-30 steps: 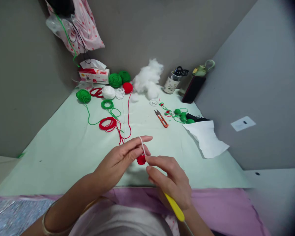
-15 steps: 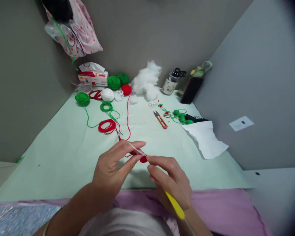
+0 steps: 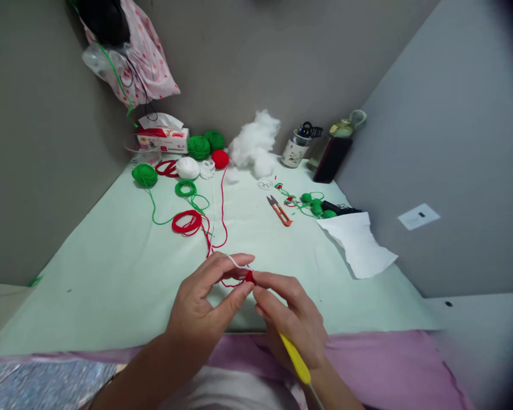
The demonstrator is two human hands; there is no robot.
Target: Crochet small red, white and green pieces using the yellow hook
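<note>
My left hand (image 3: 211, 293) pinches a small red crochet piece (image 3: 249, 277) between thumb and fingers, with white yarn (image 3: 235, 263) running over its index finger. A loose red strand (image 3: 231, 285) hangs under that finger. Closed around a crochet hook with a yellow handle (image 3: 294, 359) is my right hand (image 3: 290, 316); its fingertips meet the red piece, and the hook's tip is hidden there. From the hands, white and red strands lead up the table to a red yarn ball (image 3: 219, 159) and a small white coil (image 3: 207, 169).
Coils of red yarn (image 3: 187, 222) and green yarn (image 3: 185, 188) lie left of centre. Orange thread snips (image 3: 279, 210), small green crocheted balls (image 3: 316, 206) and a white paper sheet (image 3: 359, 245) are on the right. White stuffing (image 3: 256, 145), a tissue box (image 3: 165, 140) and a pen cup (image 3: 294, 151) stand at the back.
The red piece has been turned and sits more upright between the fingertips. My left hand has shifted slightly right, and the yellow handle slightly left. The white yarn over my index finger looks slacker.
</note>
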